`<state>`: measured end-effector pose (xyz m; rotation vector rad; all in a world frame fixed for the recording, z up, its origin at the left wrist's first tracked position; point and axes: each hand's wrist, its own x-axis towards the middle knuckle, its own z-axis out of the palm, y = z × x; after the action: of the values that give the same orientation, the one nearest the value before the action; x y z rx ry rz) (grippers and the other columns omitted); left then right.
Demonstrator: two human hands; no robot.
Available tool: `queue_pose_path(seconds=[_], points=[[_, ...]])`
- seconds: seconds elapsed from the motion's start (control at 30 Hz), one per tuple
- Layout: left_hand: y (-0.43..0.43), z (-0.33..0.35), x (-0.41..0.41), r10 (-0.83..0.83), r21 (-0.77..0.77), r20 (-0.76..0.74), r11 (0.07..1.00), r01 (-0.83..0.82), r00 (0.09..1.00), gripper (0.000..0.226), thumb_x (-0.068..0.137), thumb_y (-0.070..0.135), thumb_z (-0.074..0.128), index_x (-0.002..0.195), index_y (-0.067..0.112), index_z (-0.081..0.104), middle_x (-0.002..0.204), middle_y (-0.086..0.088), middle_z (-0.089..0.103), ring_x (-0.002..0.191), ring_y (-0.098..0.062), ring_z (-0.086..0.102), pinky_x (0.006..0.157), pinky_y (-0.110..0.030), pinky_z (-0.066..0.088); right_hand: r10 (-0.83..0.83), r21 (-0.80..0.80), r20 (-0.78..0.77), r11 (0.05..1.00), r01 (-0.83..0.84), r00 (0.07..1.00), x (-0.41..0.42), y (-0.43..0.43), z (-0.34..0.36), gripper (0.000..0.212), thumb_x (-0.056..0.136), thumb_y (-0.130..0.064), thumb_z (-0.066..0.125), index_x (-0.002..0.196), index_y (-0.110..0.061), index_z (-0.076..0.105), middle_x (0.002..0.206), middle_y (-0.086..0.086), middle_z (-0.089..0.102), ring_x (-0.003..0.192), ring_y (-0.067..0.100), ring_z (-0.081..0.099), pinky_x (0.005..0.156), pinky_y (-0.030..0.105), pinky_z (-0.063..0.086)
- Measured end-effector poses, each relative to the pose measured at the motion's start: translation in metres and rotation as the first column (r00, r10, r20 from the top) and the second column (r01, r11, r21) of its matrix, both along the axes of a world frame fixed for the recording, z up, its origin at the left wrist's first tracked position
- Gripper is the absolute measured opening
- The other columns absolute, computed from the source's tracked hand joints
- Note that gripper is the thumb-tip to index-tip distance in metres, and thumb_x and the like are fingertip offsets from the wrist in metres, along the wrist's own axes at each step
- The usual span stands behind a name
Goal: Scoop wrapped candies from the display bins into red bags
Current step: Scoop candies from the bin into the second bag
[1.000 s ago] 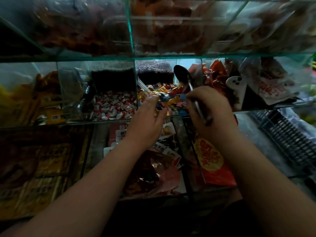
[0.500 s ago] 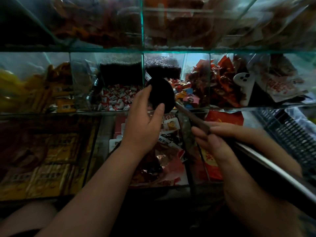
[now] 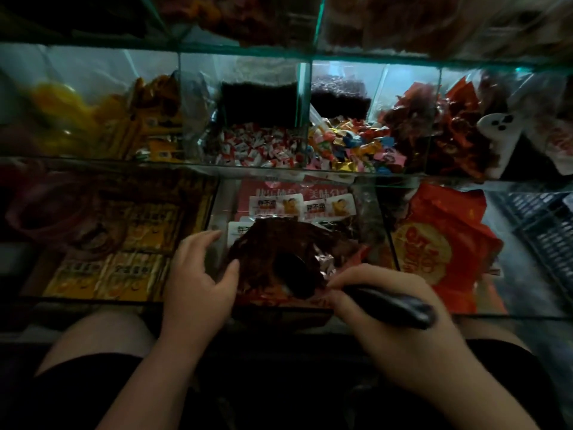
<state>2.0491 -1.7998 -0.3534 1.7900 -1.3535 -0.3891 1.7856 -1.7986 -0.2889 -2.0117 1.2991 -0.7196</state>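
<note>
A crinkled red bag [image 3: 279, 240] lies with its mouth open on the middle lower glass compartment. My left hand [image 3: 198, 274] grips the bag's left rim between thumb and curled fingers. My right hand [image 3: 387, 324] holds the dark handle of a scoop [image 3: 390, 305], and the scoop's bowl [image 3: 293, 277] sits tipped inside the bag's mouth. What is in the bowl is too dark to see. Higher up, one glass bin [image 3: 350, 144] holds mixed colourful wrapped candies, and the bin [image 3: 254, 148] to its left holds red-and-white ones.
A second red bag [image 3: 434, 252] with a gold round print lies in the compartment to the right. Yellow packets [image 3: 130, 243] fill the lower left compartment. Red snack packs [image 3: 440, 125] fill the upper right bins, with a dark wire basket [image 3: 545, 231] at the far right. Glass shelf edges run across the front.
Both hands came down from the colourful candy bin to the lower compartment. The scoop swung from the bin into the red bag's mouth, and my left hand took hold of the bag's rim.
</note>
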Motion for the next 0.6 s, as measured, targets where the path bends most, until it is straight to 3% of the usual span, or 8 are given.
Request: queue_pose_path(seconds=[0.1, 0.2, 0.23, 0.33, 0.43, 0.6], points=[[0.005, -0.009, 0.001, -0.093, 0.124, -0.184, 0.985, 0.117, 0.979, 0.057, 0.097, 0.017, 0.065, 0.135, 0.055, 0.047, 0.125, 0.036, 0.047, 0.116, 0.02, 0.046, 0.1, -0.025, 0.047, -0.036, 0.02, -0.059, 0.999, 0.037, 0.998, 0.018, -0.005, -0.006, 0.007, 0.089, -0.03, 0.072, 0.091, -0.037, 0.073, 0.089, -0.023, 0.071, 0.091, -0.007, 0.064, 0.074, 0.003, 0.046], [0.009, -0.011, -0.011, -0.185, 0.141, -0.239, 0.965, 0.223, 0.953, 0.071, 0.101, 0.013, 0.053, 0.128, 0.076, 0.035, 0.132, 0.049, 0.039, 0.125, 0.022, 0.039, 0.098, -0.013, 0.04, -0.168, 0.175, -0.069, 0.969, 0.177, 0.983, 0.04, -0.02, -0.027, 0.006, 0.09, -0.031, 0.074, 0.095, -0.029, 0.077, 0.091, -0.02, 0.07, 0.087, -0.005, 0.064, 0.072, 0.001, 0.045], [0.01, -0.012, -0.016, -0.221, 0.134, -0.252, 0.956, 0.261, 0.942, 0.072, 0.102, 0.013, 0.051, 0.131, 0.076, 0.034, 0.137, 0.047, 0.038, 0.13, 0.019, 0.039, 0.1, -0.011, 0.039, -0.219, 0.231, -0.074, 0.945, 0.23, 0.973, 0.044, -0.024, -0.033, 0.008, 0.09, -0.036, 0.074, 0.094, -0.029, 0.077, 0.088, -0.02, 0.071, 0.085, -0.007, 0.065, 0.072, 0.003, 0.047], [0.011, -0.017, -0.023, -0.292, 0.095, -0.292, 0.939, 0.331, 0.911, 0.07, 0.104, 0.008, 0.047, 0.139, 0.068, 0.039, 0.145, 0.039, 0.039, 0.137, 0.013, 0.037, 0.109, -0.015, 0.037, -0.301, 0.134, -0.09, 0.941, 0.311, 0.949, 0.048, -0.025, -0.043, 0.026, 0.09, -0.045, 0.067, 0.075, -0.025, 0.074, 0.069, -0.013, 0.07, 0.067, -0.002, 0.066, 0.061, 0.021, 0.055], [0.01, -0.021, -0.022, -0.256, 0.108, -0.326, 0.946, 0.305, 0.91, 0.069, 0.103, 0.013, 0.048, 0.139, 0.07, 0.036, 0.145, 0.042, 0.036, 0.137, 0.015, 0.034, 0.111, -0.021, 0.037, -0.365, 0.167, -0.045, 0.915, 0.367, 0.93, 0.056, -0.023, -0.052, 0.042, 0.093, -0.047, 0.06, 0.065, -0.016, 0.065, 0.06, -0.003, 0.065, 0.051, 0.009, 0.06, 0.05, 0.033, 0.05], [0.014, -0.024, -0.025, -0.233, 0.126, -0.378, 0.946, 0.299, 0.896, 0.073, 0.097, 0.013, 0.044, 0.149, 0.061, 0.029, 0.144, 0.046, 0.032, 0.131, 0.012, 0.044, 0.107, -0.029, 0.048, -0.588, 0.411, 0.154, 0.769, 0.49, 0.794, 0.067, -0.024, -0.058, 0.051, 0.096, -0.043, 0.062, 0.06, -0.007, 0.055, 0.047, -0.004, 0.048, 0.045, 0.01, 0.049, 0.049, 0.029, 0.039]])
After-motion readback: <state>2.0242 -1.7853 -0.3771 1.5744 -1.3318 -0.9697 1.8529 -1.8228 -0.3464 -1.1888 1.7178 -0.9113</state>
